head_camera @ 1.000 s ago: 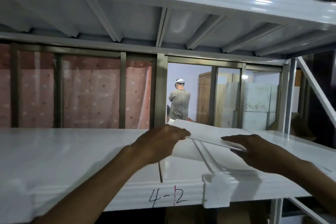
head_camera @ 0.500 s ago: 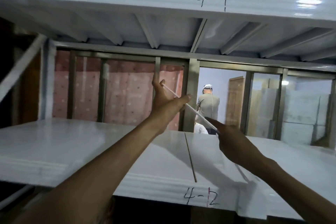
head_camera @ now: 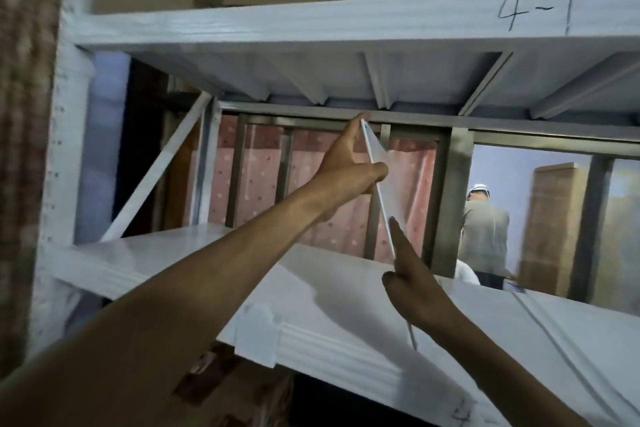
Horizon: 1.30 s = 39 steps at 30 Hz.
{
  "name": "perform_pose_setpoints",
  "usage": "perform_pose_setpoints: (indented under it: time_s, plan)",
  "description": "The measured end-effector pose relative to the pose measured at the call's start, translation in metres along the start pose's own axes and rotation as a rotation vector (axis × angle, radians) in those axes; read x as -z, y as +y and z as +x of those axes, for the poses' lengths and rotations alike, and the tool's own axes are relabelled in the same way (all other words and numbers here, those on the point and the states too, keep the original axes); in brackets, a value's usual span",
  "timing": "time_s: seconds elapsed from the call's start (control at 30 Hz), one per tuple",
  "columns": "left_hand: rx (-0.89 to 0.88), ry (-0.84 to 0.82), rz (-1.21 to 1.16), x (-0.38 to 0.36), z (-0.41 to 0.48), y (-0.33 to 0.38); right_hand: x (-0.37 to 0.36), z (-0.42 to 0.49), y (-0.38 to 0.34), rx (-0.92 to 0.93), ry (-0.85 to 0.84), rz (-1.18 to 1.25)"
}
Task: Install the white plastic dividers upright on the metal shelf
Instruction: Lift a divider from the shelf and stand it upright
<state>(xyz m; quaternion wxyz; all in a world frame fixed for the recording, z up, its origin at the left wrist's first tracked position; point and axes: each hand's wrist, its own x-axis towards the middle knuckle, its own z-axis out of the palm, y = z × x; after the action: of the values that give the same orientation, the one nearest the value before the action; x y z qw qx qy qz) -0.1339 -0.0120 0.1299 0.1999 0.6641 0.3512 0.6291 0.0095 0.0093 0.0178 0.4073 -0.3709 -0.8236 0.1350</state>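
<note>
Between the two white metal shelves (head_camera: pixel 194 274), the white plastic divider (head_camera: pixel 381 191) is standing nearly upright, leaning a little — its top reaching the underside of the upper shelf (head_camera: pixel 311 24). The left hand (head_camera: pixel 346 166) is pinching its upper part; the right hand (head_camera: pixel 412 284) is gripping its lower edge, forefinger lying along it.
</note>
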Motion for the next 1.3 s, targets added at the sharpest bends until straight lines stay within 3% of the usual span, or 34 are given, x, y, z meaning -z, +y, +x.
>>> perform_pose_setpoints:
  time_s: [0.37, 0.6, 1.03, 1.3]
  plan:
    - [-0.159, -0.119, 0.067, 0.104, 0.007, -0.006, -0.082, 0.041, -0.073, -0.027, 0.09, 0.118]
    - [-0.167, -0.235, -0.045, 0.16, 0.016, -0.016, -0.127, 0.062, -0.109, -0.044, 0.138, 0.147]
    - [-0.217, -0.276, -0.04, 0.151, 0.029, -0.005, -0.132, 0.063, -0.127, -0.044, 0.296, 0.193]
    - [-0.206, -0.279, -0.028, 0.156, 0.03, -0.011, -0.141, 0.066, -0.124, -0.067, 0.264, 0.216]
